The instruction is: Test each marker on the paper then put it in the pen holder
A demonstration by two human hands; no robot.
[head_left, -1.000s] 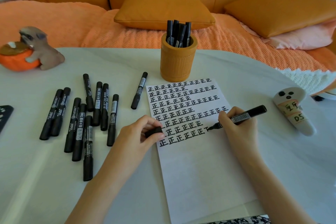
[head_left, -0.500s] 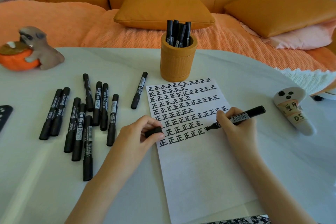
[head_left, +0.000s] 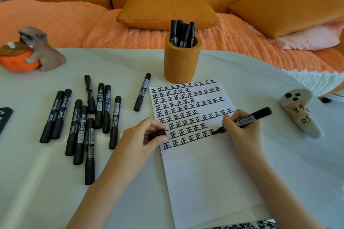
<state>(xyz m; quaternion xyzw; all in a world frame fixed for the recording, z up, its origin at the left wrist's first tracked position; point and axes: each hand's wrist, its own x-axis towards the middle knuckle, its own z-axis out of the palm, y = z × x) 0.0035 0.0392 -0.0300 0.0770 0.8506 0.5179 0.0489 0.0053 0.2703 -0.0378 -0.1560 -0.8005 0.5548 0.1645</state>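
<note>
The right hand point(head_left: 242, 132) grips an uncapped black marker point(head_left: 249, 118) like a pen, tip pressed to the paper point(head_left: 204, 173) at the end of a row of bold black characters, barrel slanting up toward 2 o'clock. The left hand point(head_left: 141, 139) rests on the paper's left edge, thumb and fingers pinched around the marker's black cap point(head_left: 157, 134). The sheet lies on the white tabletop point(head_left: 46, 191); its upper half is filled with rows of the same character, its lower half blank. At 12 o'clock from the sheet, just beyond its top edge, stands the orange pen holder point(head_left: 182, 63) with several black markers upright inside. At 9 o'clock from the left hand, a scatter of capped markers point(head_left: 81, 124) lies on the tabletop, one marker point(head_left: 142, 92) apart, nearer the paper.
</note>
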